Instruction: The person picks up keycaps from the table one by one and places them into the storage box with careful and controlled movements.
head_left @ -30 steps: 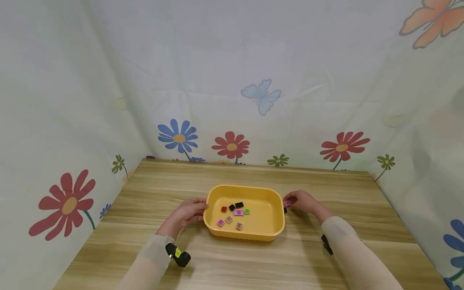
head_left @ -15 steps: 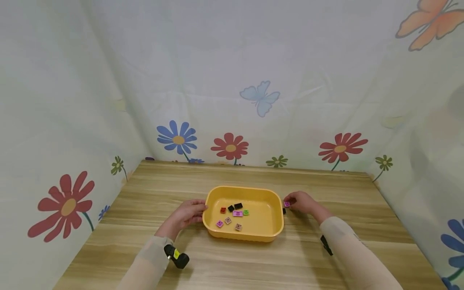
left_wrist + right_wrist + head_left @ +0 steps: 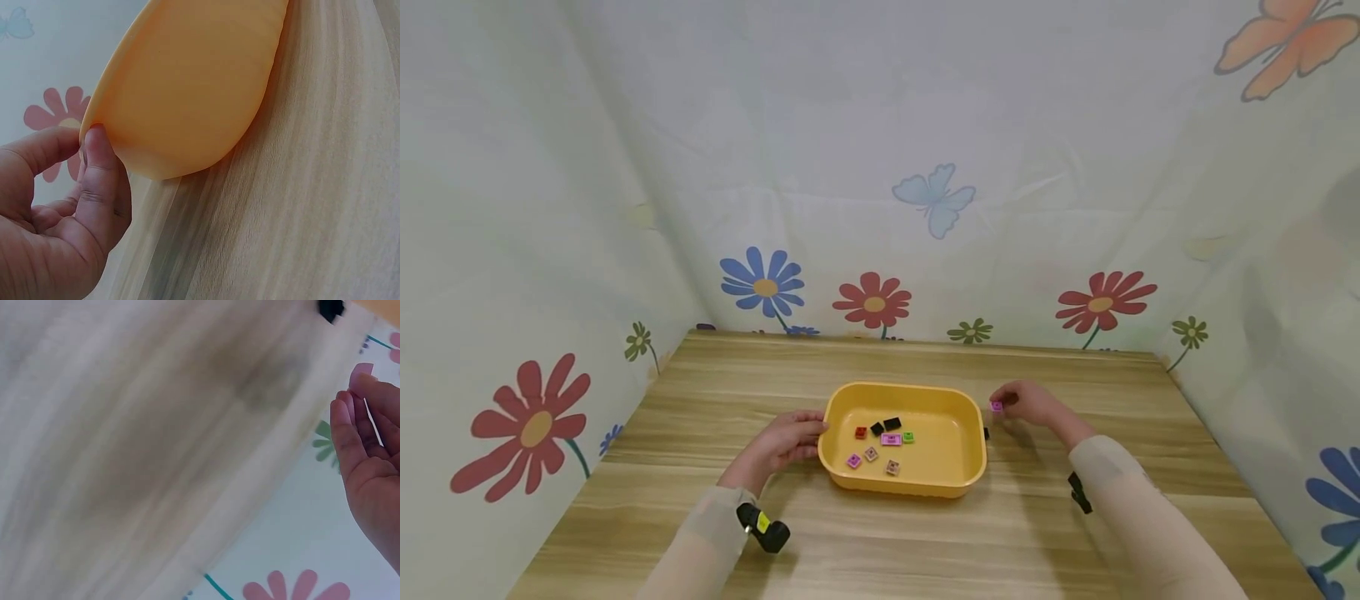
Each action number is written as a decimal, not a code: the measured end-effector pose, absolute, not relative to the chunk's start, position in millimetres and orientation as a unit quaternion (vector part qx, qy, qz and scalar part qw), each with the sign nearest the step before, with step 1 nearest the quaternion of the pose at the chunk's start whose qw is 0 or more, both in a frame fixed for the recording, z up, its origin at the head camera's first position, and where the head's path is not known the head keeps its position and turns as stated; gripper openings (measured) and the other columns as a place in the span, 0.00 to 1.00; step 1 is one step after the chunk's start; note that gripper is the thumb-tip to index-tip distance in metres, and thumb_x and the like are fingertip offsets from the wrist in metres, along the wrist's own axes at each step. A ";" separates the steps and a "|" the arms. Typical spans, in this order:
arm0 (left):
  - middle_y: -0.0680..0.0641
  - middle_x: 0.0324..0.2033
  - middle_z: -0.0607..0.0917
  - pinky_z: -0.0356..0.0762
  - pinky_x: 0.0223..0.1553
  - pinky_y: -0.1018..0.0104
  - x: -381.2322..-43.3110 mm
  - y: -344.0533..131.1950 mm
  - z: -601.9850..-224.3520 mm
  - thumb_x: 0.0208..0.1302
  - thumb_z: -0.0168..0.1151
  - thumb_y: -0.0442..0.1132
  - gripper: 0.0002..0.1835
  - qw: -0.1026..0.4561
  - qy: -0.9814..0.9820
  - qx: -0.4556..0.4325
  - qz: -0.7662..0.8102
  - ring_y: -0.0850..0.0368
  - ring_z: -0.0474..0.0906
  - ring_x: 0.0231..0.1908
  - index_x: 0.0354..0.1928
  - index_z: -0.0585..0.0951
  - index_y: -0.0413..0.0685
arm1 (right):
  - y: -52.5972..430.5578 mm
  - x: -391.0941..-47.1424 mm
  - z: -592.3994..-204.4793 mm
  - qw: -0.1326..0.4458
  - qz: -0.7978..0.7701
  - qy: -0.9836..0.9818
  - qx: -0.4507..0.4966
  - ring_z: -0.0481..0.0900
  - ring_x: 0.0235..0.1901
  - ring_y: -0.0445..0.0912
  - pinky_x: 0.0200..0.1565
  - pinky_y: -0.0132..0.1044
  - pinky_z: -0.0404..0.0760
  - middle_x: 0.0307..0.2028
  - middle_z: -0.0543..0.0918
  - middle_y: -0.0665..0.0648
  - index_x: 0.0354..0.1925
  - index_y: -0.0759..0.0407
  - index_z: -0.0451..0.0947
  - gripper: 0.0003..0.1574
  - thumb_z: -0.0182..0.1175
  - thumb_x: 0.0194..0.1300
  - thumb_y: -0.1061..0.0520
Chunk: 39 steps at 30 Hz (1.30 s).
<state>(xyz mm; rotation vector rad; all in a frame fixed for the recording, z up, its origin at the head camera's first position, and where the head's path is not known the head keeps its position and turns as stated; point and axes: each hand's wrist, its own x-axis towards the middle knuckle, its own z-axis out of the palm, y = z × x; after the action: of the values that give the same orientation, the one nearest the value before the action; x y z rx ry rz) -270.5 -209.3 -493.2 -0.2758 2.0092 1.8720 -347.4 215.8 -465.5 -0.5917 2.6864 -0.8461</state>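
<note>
My left hand [image 3: 786, 442] pinches the left rim of a yellow plastic tray [image 3: 943, 462]; the left wrist view shows thumb and finger on the tray's edge. To the tray's right, my right hand [image 3: 1032, 402] holds a small pink toy brick [image 3: 996, 407] between its fingertips, raised off the table. Inside the tray lie a red brick [image 3: 861, 432], two black bricks [image 3: 892, 424], a long pink brick [image 3: 891, 440], a green brick [image 3: 908, 437], a small pink brick [image 3: 853, 461] and two tan bricks [image 3: 892, 467].
Against the tray's right side, a black brick [image 3: 987, 433] sits on the wood-grain table [image 3: 880, 542], partly hidden by the rim. A white curtain [image 3: 820, 125] printed with flowers and butterflies surrounds the table at the back and sides.
My right hand has lifted the pink brick up and away from the black brick beside the tray. The left hand keeps its hold on the rim.
</note>
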 end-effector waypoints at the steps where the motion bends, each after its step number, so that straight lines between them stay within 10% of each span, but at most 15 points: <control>1: 0.45 0.44 0.87 0.85 0.33 0.74 -270.4 -209.3 -493.2 0.74 0.58 0.36 0.25 0.190 0.714 -0.098 0.666 0.63 0.82 0.31 0.67 0.71 0.29 | 216.3 -347.6 -462.0 0.132 -0.299 0.922 -0.205 0.81 0.42 0.53 0.53 0.51 0.87 0.45 0.86 0.69 0.51 0.74 0.81 0.15 0.61 0.67 0.69; 39: 0.51 0.36 0.87 0.84 0.31 0.76 -268.7 -211.5 -495.4 0.74 0.57 0.34 0.25 0.194 0.699 -0.072 0.684 0.64 0.82 0.31 0.67 0.69 0.26 | 122.0 -368.0 -379.5 0.273 -0.283 0.875 -0.282 0.78 0.45 0.45 0.57 0.40 0.84 0.49 0.85 0.59 0.56 0.63 0.82 0.16 0.61 0.71 0.62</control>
<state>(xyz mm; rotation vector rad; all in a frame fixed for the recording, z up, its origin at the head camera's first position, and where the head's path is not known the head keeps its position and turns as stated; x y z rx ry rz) -268.7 -211.5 -495.4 -0.2029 1.9608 1.9182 -368.0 122.0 -379.5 -0.7582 2.3550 -0.7614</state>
